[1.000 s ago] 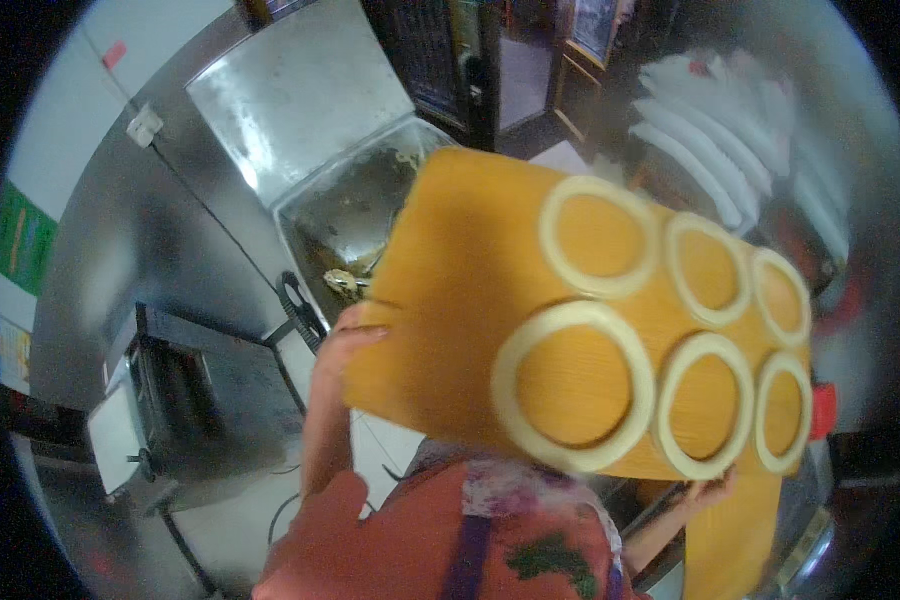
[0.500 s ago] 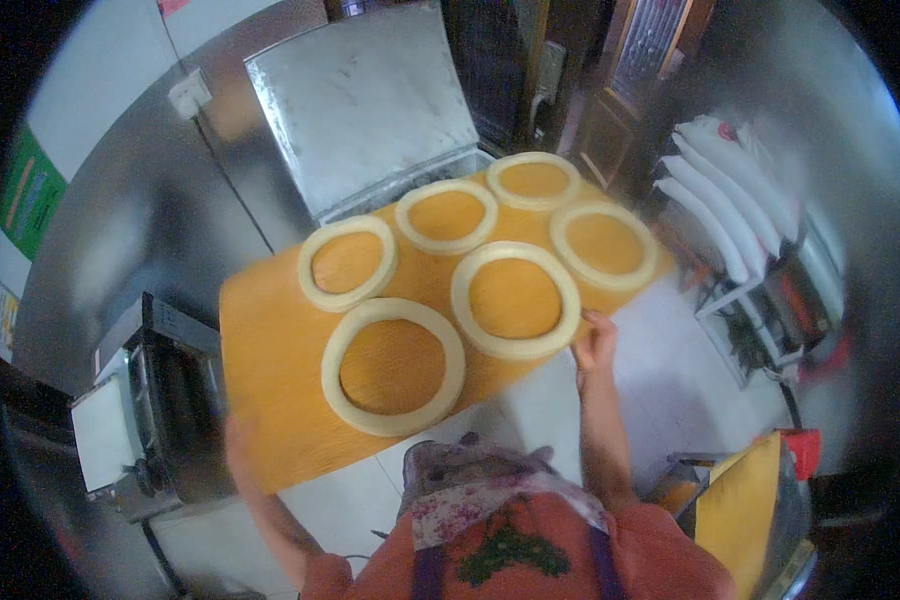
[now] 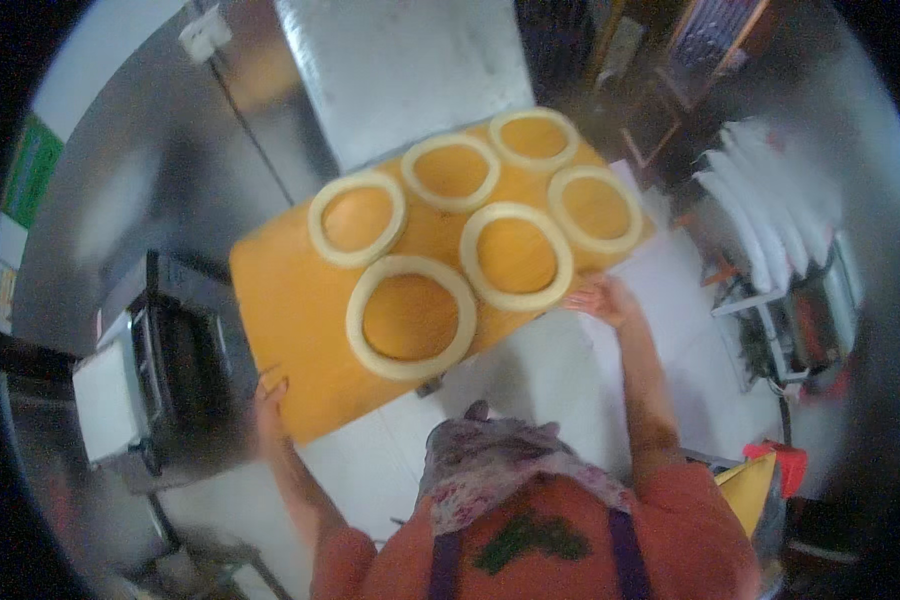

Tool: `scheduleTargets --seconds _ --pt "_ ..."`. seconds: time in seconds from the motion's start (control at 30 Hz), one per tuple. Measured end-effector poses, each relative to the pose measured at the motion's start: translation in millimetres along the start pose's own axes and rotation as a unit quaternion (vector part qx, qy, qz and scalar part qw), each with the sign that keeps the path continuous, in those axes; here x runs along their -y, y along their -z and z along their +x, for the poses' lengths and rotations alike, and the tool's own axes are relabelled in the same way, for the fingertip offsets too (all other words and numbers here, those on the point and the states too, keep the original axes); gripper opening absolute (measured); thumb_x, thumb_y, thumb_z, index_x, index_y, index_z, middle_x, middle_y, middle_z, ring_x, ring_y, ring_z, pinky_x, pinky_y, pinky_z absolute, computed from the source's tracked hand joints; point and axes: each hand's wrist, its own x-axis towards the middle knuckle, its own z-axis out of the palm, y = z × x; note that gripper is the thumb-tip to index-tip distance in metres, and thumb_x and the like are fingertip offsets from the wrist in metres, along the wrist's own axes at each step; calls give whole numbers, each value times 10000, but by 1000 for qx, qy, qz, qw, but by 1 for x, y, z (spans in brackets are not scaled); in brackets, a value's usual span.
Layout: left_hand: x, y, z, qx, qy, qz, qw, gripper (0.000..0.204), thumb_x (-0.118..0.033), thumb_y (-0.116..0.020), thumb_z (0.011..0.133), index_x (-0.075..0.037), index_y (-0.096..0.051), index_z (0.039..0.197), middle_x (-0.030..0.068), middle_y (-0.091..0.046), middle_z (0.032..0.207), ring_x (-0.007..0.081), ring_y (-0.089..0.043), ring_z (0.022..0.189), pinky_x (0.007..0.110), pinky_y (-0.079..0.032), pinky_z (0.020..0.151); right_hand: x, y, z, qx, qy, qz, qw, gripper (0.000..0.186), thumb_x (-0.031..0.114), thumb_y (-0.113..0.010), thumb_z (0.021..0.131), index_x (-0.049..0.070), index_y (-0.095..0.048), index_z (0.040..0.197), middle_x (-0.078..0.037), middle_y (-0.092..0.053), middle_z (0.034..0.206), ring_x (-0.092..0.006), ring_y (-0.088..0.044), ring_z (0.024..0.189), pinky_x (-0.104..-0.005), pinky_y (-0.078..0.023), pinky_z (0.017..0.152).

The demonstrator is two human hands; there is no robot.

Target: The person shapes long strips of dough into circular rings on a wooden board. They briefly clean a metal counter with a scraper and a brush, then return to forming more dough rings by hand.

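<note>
Yellow-brown is the board (image 3: 270, 290) we hold slantwise before us above the floor (image 3: 530, 400), six pale rings (image 3: 410, 370) lying on it. Our left hand (image 3: 272, 393) grips its near left corner, our right hand (image 3: 598, 298) the near edge; we cannot see the fingers beneath. The board hides the foot of a metal panel (image 3: 410, 80), whose top is cut off. White sacks (image 3: 770, 210) at right look blurred.
</note>
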Motion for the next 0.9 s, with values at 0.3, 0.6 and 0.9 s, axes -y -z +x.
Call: scheduleTargets --seconds 0.3,0.6,0.9 --pt "-9 -3 71 25 41 -46 998 460 -256 -683 910 -68 -603 1322 110 -661 1232 260 -648 1078 383 -533 924 -42 -11 -34 -82 -5 -141 987 451 318 -554 1010 -16 -573 1312 -233 -659 1274 -359 -696 1085 -510 -572 952" --pt "124 -172 47 223 165 126 952 401 -270 -683 934 -48 -608 1259 127 -664 1171 260 -658 1042 390 -550 899 -193 -5 -123 -248 103 -68 961 353 303 -648 973 19 -665 1182 -179 -737 993 -287 -742 743 -422 -633 641" --pt "270 -319 -62 598 299 350 656 356 -284 -684 958 -29 -614 1197 143 -666 1111 260 -669 1005 397 -568 874 -385 -20 -344 -548 237 45 801 397 274 -678 971 -34 -677 1221 -160 -728 1084 -216 -751 855 -322 -620 704"
